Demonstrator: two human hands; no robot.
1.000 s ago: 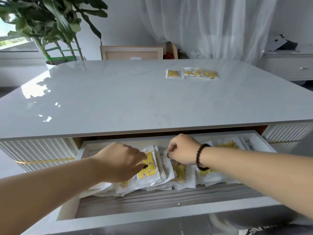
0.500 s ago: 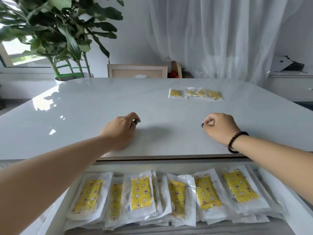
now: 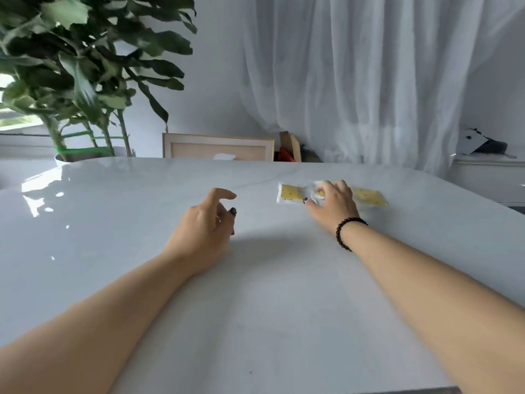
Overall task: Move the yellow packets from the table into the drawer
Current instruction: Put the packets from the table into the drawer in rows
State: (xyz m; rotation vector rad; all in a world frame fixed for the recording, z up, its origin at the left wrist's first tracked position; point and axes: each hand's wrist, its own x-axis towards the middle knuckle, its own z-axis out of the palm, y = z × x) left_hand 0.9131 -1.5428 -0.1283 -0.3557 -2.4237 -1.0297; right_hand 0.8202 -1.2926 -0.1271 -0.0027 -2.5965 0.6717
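Observation:
A short row of yellow packets in clear wrappers lies on the far right part of the white table (image 3: 142,251). The left packet (image 3: 291,193) and the right packet (image 3: 369,196) show fully. My right hand (image 3: 332,204) lies on the middle packet (image 3: 319,191) with fingers spread, covering most of it. Over bare tabletop left of the packets hovers my left hand (image 3: 208,223), fingers loosely curled and holding nothing. The drawer is out of view below the frame.
A large potted plant (image 3: 79,81) stands behind the table's far left corner. A wooden frame (image 3: 218,147) leans behind the far edge. White curtains hang at the back. A low sideboard (image 3: 488,174) stands at the right.
Both hands left the drawer and moved up over the table. My right hand reached forward onto the packets. The view tilted up, so the drawer dropped out of sight.

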